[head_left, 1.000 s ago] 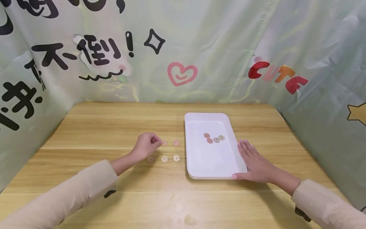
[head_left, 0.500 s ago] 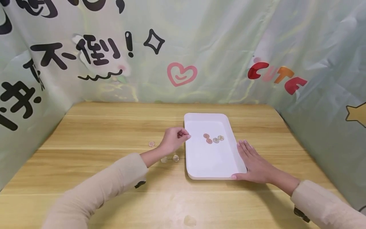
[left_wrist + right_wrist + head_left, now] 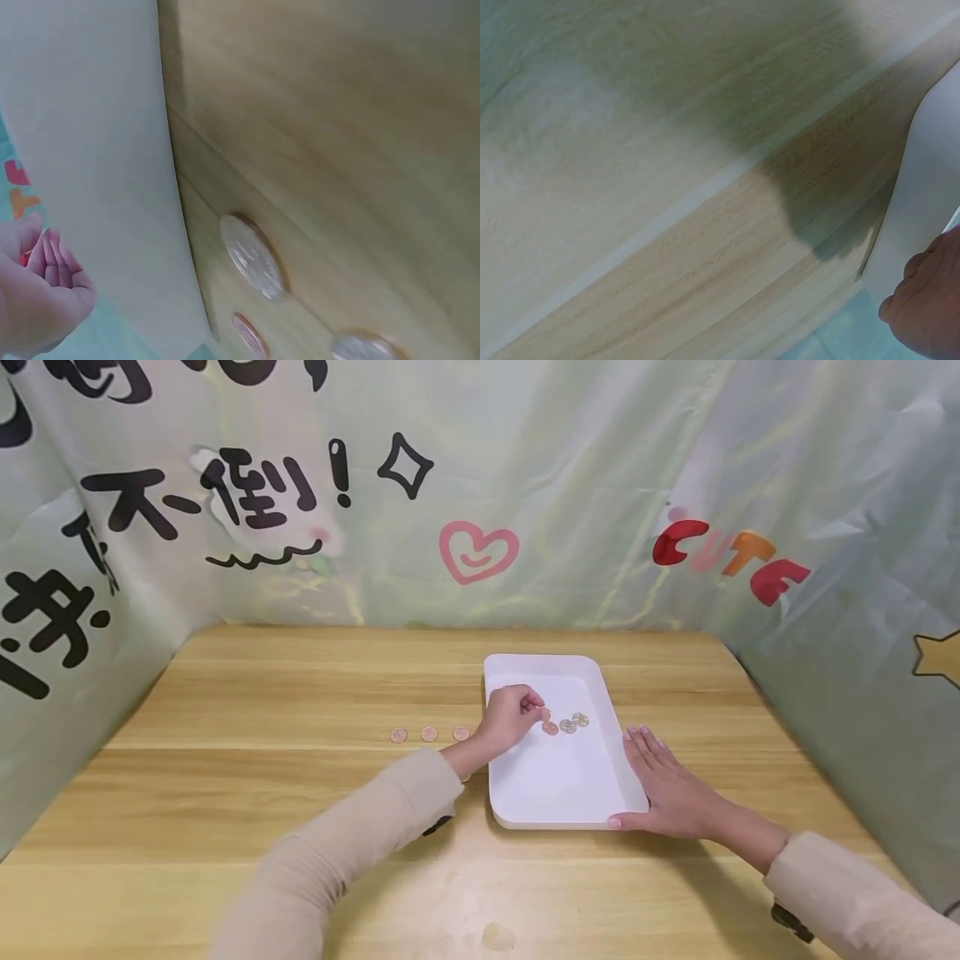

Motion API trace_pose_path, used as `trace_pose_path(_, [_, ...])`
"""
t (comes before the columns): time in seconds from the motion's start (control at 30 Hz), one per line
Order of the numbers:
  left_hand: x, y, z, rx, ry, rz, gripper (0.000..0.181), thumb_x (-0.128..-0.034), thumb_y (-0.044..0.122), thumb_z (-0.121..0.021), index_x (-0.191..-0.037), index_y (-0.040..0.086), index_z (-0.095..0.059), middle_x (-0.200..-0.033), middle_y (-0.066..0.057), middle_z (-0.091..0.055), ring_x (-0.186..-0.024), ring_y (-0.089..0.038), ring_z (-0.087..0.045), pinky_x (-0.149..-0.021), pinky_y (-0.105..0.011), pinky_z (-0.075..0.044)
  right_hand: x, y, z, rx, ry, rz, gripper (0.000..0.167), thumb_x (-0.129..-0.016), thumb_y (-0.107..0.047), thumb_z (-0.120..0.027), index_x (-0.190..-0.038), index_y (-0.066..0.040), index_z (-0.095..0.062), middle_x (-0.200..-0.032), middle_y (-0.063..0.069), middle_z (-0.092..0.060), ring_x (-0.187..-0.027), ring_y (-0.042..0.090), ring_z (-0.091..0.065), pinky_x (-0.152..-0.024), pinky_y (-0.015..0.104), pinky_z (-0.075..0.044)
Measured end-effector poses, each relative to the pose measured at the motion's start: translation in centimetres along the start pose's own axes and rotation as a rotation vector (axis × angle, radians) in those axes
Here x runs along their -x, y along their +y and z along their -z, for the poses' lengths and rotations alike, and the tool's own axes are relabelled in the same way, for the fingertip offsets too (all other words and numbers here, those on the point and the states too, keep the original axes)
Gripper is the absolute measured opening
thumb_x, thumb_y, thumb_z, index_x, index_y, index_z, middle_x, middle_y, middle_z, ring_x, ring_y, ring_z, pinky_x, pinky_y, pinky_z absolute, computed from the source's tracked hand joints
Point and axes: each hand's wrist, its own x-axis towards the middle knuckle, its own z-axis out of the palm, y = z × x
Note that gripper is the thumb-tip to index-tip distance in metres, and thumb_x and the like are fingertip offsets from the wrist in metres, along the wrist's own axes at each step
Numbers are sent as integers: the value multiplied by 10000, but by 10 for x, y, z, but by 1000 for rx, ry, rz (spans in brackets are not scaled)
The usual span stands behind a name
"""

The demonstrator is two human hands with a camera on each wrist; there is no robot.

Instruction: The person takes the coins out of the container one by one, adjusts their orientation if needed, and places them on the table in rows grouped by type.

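Observation:
My left hand (image 3: pixel 512 720) reaches over the white tray (image 3: pixel 562 789), its thumb and forefinger pinching a copper-coloured coin (image 3: pixel 546 714) at their tips. Just beside it in the tray lie another copper-coloured coin (image 3: pixel 551 728) and two silvery coins (image 3: pixel 567 727). In the left wrist view the left hand (image 3: pixel 49 289) appears with curled fingers; the pinched coin is not visible there. My right hand (image 3: pixel 671 789) rests against the tray's right side, fingers straight and thumb at the near corner. Only part of the right hand (image 3: pixel 930 300) shows in the right wrist view.
Three copper-coloured coins (image 3: pixel 429 734) lie in a row on the wooden table (image 3: pixel 262 710), left of the tray. Silvery coins (image 3: pixel 253 256) lie nearer me, mostly hidden under the left forearm in the head view. A printed cloth (image 3: pixel 570 485) hangs behind and beside the table.
My left hand has moved right, from the copper-coloured coins on the table, across the tray's left rim, to a coin inside. The right hand and tray have stayed put.

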Motion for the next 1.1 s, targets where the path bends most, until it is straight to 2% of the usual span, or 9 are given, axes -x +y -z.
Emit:
trace_pose_path(0.13, [-7,1,-13,-45,-5,49,101,-832,62,-671,-867,-32,-663,-802,-132,-683,-654,-87,-540,-563,-111,-425,0,0,0,1,5,5,1121,-738,-616,-634,-1406,150,-160,-1489,332,-137,-1393,449,-98,-1047,104,194])
trace_pose_path(0.33, [-15,-1,-26,-128,-46,126,117,-807,43,-689,-910,-8,-662,-781,-83,-669,-666,-81,-557,-593,-128,-438,0,-1,0,-4,7,6,1118,-739,-613,-635,-1405,151,-162,-1487,334,-140,-1390,454,-102,-1053,108,188])
trace_pose_path(0.5, [-21,-1,-32,-227,-88,197,167,-770,52,-719,-928,28,-670,-874,-85,-707,-785,-155,-629,-678,-193,-481,0,-2,1,-11,4,3,1118,-741,-611,-636,-1410,145,-155,-1489,331,-135,-1391,454,-99,-1090,156,171])
trace_pose_path(0.6, [-23,-1,-35,-299,-132,240,169,-782,83,-716,-943,58,-671,-934,-65,-706,-856,-168,-630,-734,-229,-492,0,-1,1,-11,5,4,1117,-742,-608,-638,-1409,146,-154,-1489,333,-136,-1392,452,-96,-1098,166,166])
trace_pose_path(0.73, [-24,-1,-37,-376,-169,245,148,-821,105,-685,-966,81,-672,-940,-39,-706,-859,-149,-637,-733,-234,-502,0,-1,0,-7,12,11,1116,-740,-606,-640,-1408,148,-158,-1486,336,-143,-1390,453,-103,-1086,146,172])
trace_pose_path(0.9, [-24,1,-38,-410,-174,238,148,-818,94,-678,-965,86,-666,-908,-27,-701,-816,-140,-614,-711,-229,-495,0,0,0,1,17,15,1116,-738,-609,-640,-1407,148,-164,-1482,338,-152,-1382,463,-120,-1073,128,175])
trace_pose_path(1.1, [-23,3,-37,-437,-189,254,90,-821,119,-681,-884,57,-665,-902,-42,-695,-767,-145,-589,-647,-216,-464,0,1,-1,-6,17,12,1118,-737,-608,-642,-1408,145,-162,-1483,338,-150,-1385,461,-115,-1076,132,174])
